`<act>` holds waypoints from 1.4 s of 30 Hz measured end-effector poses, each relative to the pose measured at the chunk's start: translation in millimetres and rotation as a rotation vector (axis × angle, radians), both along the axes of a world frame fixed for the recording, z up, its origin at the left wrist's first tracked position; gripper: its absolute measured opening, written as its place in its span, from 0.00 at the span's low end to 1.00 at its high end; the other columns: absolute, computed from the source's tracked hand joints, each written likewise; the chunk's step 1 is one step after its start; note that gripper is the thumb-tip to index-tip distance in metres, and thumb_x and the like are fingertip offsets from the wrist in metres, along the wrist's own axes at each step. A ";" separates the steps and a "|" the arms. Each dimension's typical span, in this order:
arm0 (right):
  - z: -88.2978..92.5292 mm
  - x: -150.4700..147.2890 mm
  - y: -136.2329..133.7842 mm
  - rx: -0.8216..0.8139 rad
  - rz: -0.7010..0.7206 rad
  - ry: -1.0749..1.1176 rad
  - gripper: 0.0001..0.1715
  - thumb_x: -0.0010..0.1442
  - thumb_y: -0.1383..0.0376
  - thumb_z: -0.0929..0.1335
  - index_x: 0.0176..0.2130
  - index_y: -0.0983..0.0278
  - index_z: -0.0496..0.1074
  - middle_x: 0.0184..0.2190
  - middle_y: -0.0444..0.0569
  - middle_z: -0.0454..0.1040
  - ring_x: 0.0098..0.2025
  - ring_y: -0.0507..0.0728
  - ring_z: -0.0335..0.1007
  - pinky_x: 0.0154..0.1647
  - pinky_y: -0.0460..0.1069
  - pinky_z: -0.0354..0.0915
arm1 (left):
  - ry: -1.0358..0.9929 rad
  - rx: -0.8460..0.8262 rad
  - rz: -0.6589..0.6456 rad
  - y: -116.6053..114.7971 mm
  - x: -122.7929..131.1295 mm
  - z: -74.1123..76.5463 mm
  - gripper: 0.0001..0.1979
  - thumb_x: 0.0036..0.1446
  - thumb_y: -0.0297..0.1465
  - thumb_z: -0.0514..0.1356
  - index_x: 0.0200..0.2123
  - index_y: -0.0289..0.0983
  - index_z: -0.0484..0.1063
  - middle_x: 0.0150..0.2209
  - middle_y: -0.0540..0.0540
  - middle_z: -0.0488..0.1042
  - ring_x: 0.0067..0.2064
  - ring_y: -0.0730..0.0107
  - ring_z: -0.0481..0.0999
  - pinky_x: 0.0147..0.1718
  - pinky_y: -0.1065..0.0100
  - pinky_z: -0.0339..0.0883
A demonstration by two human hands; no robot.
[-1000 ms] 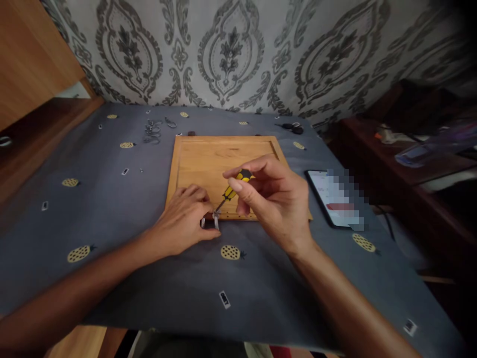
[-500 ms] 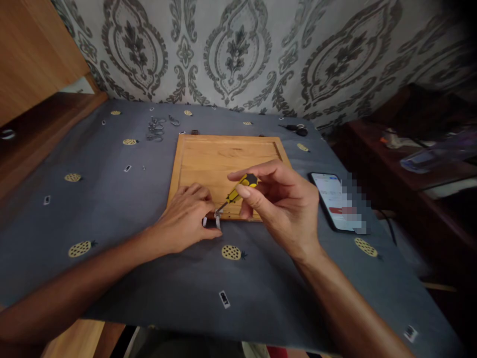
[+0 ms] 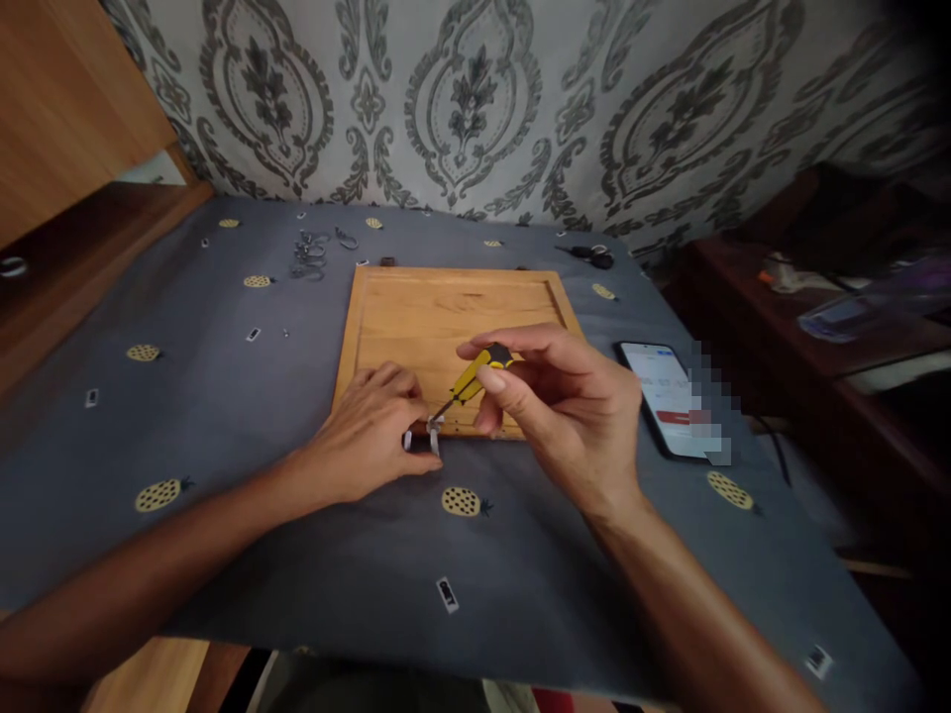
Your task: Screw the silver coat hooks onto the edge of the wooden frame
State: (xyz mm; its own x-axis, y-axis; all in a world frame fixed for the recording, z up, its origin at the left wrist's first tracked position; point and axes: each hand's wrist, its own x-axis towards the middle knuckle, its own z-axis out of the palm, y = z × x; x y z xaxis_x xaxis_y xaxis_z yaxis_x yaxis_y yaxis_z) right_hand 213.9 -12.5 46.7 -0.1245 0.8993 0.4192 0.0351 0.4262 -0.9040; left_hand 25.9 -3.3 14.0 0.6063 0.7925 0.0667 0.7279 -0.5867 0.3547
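Note:
My right hand [image 3: 572,416] grips the yellow and black handle of a screwdriver [image 3: 474,376] between thumb and fingers. Its shaft slants down to the left, and the tip meets a small metal bracket [image 3: 435,436] at the near edge of a framed wooden board [image 3: 416,317]. My left hand [image 3: 378,426] is closed around that bracket, thumb below and fingers above, pressing on the board's near left part. The fingers partly cover the bracket, so its full shape is hidden. The board lies flat on a grey cloth with pineapple prints.
A phone [image 3: 661,396] lies right of the board. Several metal rings or hooks [image 3: 308,255] sit at the back left, and a small screw-like piece [image 3: 286,334] lies nearer. A black tool with a ring [image 3: 590,255] rests at the back right. A wooden cabinet [image 3: 66,109] stands left.
The fingers of my right hand have shifted slightly on the screwdriver handle, which has turned a little. The left hand and the board stay in place.

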 end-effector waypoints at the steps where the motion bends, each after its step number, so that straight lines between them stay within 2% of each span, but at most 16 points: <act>1: 0.5 -1.8 0.5 -0.002 0.005 0.015 0.11 0.59 0.60 0.75 0.39 0.60 0.73 0.32 0.41 0.79 0.19 0.46 0.70 0.20 0.43 0.69 | 0.003 -0.004 0.002 0.1 0.0 -0.2 0.13 0.52 0.41 0.70 0.35 0.40 0.79 0.41 0.46 0.73 0.49 0.55 0.69 0.50 0.53 0.62; 6: 1.3 -9.1 3.5 -0.018 0.063 0.046 0.14 0.57 0.60 0.77 0.36 0.60 0.69 0.25 0.37 0.72 0.19 0.46 0.70 0.21 0.42 0.68 | -0.002 -0.032 -0.001 0.9 0.0 0.5 0.13 0.52 0.41 0.70 0.38 0.41 0.80 0.45 0.45 0.74 0.51 0.54 0.69 0.53 0.51 0.62; 10: 1.5 -8.8 3.9 0.005 0.062 -0.026 0.11 0.63 0.60 0.73 0.45 0.59 0.74 0.31 0.41 0.75 0.21 0.47 0.72 0.24 0.45 0.71 | -0.022 -0.023 -0.003 1.1 -0.6 0.3 0.12 0.52 0.41 0.70 0.35 0.39 0.79 0.41 0.45 0.73 0.49 0.54 0.69 0.50 0.52 0.63; 13: 1.4 -7.8 4.1 0.000 0.071 -0.073 0.13 0.66 0.59 0.69 0.50 0.58 0.75 0.26 0.40 0.74 0.23 0.50 0.74 0.27 0.47 0.73 | -0.038 -0.006 -0.005 1.1 -0.9 -0.7 0.13 0.52 0.42 0.70 0.33 0.39 0.78 0.39 0.45 0.72 0.47 0.54 0.69 0.48 0.53 0.63; 19: -0.4 -12.0 6.3 -0.059 0.055 -0.005 0.14 0.59 0.56 0.75 0.41 0.59 0.72 0.22 0.37 0.71 0.18 0.48 0.68 0.19 0.45 0.68 | -0.040 -0.033 -0.005 1.5 -0.6 1.8 0.11 0.52 0.40 0.70 0.35 0.40 0.79 0.40 0.45 0.73 0.48 0.54 0.69 0.49 0.52 0.62; 24: -0.9 -12.8 6.7 -0.080 0.069 0.047 0.17 0.56 0.57 0.77 0.38 0.58 0.69 0.28 0.38 0.73 0.18 0.47 0.69 0.18 0.44 0.67 | -0.028 -0.042 -0.002 1.6 -0.7 3.0 0.12 0.52 0.40 0.70 0.37 0.41 0.79 0.43 0.45 0.74 0.50 0.54 0.69 0.52 0.51 0.62; 28: -0.8 -8.7 5.6 -0.033 0.069 -0.029 0.15 0.63 0.57 0.72 0.48 0.58 0.73 0.32 0.42 0.77 0.21 0.49 0.72 0.23 0.47 0.71 | -0.035 -0.025 -0.007 1.5 -1.3 0.9 0.13 0.52 0.41 0.70 0.36 0.39 0.79 0.41 0.45 0.73 0.49 0.54 0.69 0.50 0.52 0.62; 30: -0.5 -7.4 5.1 -0.022 0.056 -0.064 0.15 0.65 0.57 0.70 0.50 0.58 0.74 0.32 0.43 0.78 0.21 0.49 0.72 0.24 0.48 0.71 | -0.041 -0.019 -0.006 1.5 -1.4 0.4 0.12 0.52 0.41 0.70 0.35 0.40 0.79 0.40 0.46 0.73 0.48 0.54 0.69 0.49 0.52 0.63; 33: 0.0 -8.3 4.6 -0.012 0.026 -0.052 0.13 0.61 0.58 0.74 0.44 0.59 0.75 0.32 0.42 0.78 0.19 0.48 0.69 0.19 0.46 0.68 | -0.044 -0.021 -0.009 1.6 -1.2 1.1 0.11 0.52 0.40 0.70 0.35 0.40 0.79 0.39 0.45 0.73 0.48 0.53 0.69 0.49 0.52 0.63; 37: 0.9 -11.3 4.1 -0.030 0.022 0.021 0.14 0.56 0.59 0.77 0.36 0.60 0.71 0.32 0.41 0.78 0.18 0.46 0.68 0.17 0.43 0.66 | -0.033 -0.048 -0.008 1.6 -1.2 2.2 0.11 0.52 0.40 0.70 0.37 0.41 0.80 0.43 0.45 0.74 0.50 0.53 0.69 0.50 0.51 0.62; 39: 1.6 -11.0 3.5 -0.044 0.038 0.022 0.16 0.55 0.58 0.78 0.36 0.60 0.70 0.31 0.40 0.78 0.18 0.46 0.68 0.18 0.44 0.68 | -0.036 -0.044 -0.009 1.5 -1.5 2.0 0.12 0.52 0.40 0.70 0.37 0.41 0.80 0.44 0.45 0.74 0.50 0.53 0.69 0.51 0.51 0.61; 42: 2.9 -8.1 2.5 -0.040 0.039 -0.032 0.17 0.58 0.56 0.76 0.44 0.59 0.74 0.34 0.43 0.79 0.20 0.48 0.70 0.21 0.46 0.70 | -0.031 -0.037 -0.009 1.4 -1.6 1.5 0.12 0.52 0.41 0.70 0.37 0.41 0.80 0.42 0.45 0.74 0.49 0.53 0.69 0.50 0.51 0.61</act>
